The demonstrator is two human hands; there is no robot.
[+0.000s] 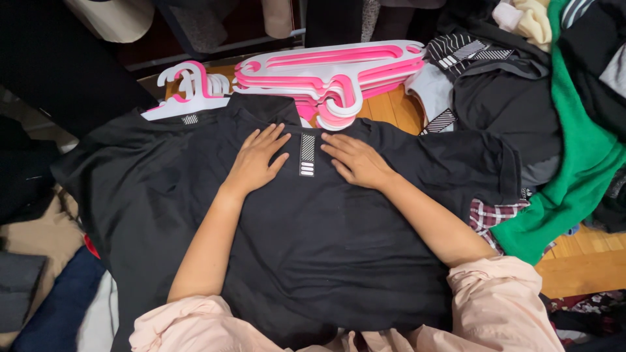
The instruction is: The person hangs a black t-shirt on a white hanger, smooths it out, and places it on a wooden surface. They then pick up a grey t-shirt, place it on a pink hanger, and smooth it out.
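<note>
A black T-shirt (326, 241) lies spread flat in front of me, its collar toward the far side and a small white striped patch (307, 155) just below the neck. My left hand (255, 160) rests palm down on the shirt just left of that patch, fingers apart. On the other side of the patch my right hand (355, 160) presses flat on the fabric, fingers spread. Both hands hold nothing. Pale pink sleeves cover my upper arms at the bottom of the view.
A stack of pink and white plastic hangers (339, 72) lies just beyond the collar on a wooden surface (391, 107). A heap of clothes fills the right side: a green garment (574, 163), black tops (502, 98), a plaid piece (489, 215). More fabric lies at the left (39, 261).
</note>
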